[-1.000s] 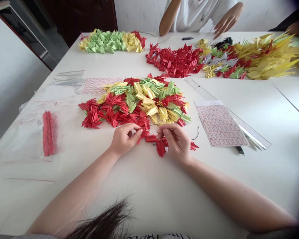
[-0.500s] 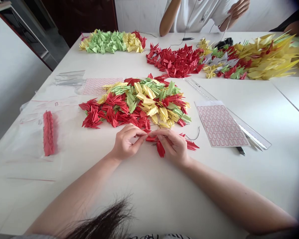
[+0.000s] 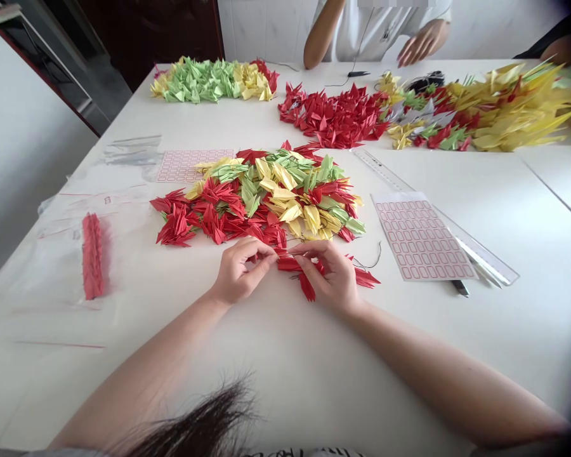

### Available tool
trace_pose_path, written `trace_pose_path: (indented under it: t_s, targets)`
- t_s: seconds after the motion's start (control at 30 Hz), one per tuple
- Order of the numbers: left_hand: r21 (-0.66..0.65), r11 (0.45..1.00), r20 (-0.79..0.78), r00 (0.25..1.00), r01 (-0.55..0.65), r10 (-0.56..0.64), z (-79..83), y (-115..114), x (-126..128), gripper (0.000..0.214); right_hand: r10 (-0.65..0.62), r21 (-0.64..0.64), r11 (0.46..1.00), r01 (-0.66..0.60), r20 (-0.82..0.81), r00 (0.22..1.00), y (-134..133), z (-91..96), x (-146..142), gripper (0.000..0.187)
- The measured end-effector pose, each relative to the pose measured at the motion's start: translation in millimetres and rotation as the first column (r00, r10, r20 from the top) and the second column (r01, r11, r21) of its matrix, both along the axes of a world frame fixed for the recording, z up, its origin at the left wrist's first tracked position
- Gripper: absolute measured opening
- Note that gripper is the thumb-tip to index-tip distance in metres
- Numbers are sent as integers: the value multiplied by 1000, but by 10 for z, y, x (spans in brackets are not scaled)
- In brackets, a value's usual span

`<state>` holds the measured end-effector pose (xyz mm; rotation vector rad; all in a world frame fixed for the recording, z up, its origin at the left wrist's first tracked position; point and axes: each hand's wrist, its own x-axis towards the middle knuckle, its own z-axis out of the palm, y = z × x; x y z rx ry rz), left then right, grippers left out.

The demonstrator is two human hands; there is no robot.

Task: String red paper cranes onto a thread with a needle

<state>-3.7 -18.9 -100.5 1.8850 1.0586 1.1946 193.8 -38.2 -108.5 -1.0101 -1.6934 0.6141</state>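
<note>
Fingertips pinched, my left hand [image 3: 240,273] sits just in front of a pile of folded paper cranes [image 3: 288,209] in red, yellow and green. My right hand [image 3: 332,279] faces it a small gap away, thumb and forefinger closed. A thin, pale, thread-like line shows between the two sets of fingertips, too fine to name. Several red folded paper cranes [image 3: 307,289] lie under and around my right hand. Dark thread [image 3: 379,255] curls out on the table to the right of them.
Label sheets [image 3: 412,238] lie right and behind left, with a ruler [image 3: 497,263] beside the right one. At left, clear bags [image 3: 52,266] surround a red folded-paper bundle [image 3: 92,257]. More piles [image 3: 337,114] line the far side, where a person's hand [image 3: 423,44] hangs over the table.
My left fingertips have drawn slightly left, widening the gap to my right hand, which stays nearly still. The hand of the person opposite has come down toward the table.
</note>
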Motion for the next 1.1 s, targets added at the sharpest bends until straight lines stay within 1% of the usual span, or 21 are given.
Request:
trace_pose_path:
  t_s: [0.13, 0.23, 0.3, 0.33, 0.4, 0.5, 0.6, 0.7, 0.8, 0.9, 1.0, 1.1]
  targets:
    - [-89, 996, 33, 999, -16, 19, -5, 5, -13, 19, -37, -30, 999, 37, -19, 999, -9, -30, -7, 7]
    - [-168, 986, 88, 996, -12, 27, -18, 11, -22, 20, -24, -67, 998, 18, -83, 996, -7, -53, -11, 11]
    - [-203, 979, 126, 992, 16, 10, -23, 17, -30, 21, -11, -58, 998, 3, -132, 991, 3, -60, -9, 17]
    - [-212, 977, 138, 990, 29, 0, -23, 20, -35, 21, -11, -42, 999, 5, -129, 992, 10, -59, -5, 18]
    - [-216, 975, 143, 990, 49, -18, -22, 24, -43, 23, -23, 3, 1000, 24, -70, 997, 28, -45, 6, 14]
    - [-194, 979, 118, 993, 55, -32, -16, 21, -51, 23, -36, 66, 997, 35, 17, 999, 49, -11, 19, 11]
    - [-125, 991, 66, 997, 53, -44, -10, 8, -46, 22, -19, 93, 996, 14, 56, 998, 59, 9, 20, 10]
    - [-48, 997, 12, 998, 64, -64, -9, -1, -29, 22, 9, 102, 995, -18, 88, 996, 59, 7, 19, 10]
    - [20, 996, -8, 997, 81, -81, -14, -2, -11, 20, 50, 104, 993, -62, 114, 992, 50, -3, 18, 10]
    - [78, 990, -33, 993, 114, -112, -16, -2, 0, 17, 100, 72, 991, -111, 142, 985, 33, -10, 18, 9]
    - [93, 987, -47, 991, 132, -128, -9, -5, 0, 16, 113, 48, 991, -121, 155, 982, 22, -11, 16, 8]
    - [76, 992, -24, 994, 104, -103, -2, -7, -4, 15, 108, 46, 992, -115, 145, 984, 24, -6, 13, 8]
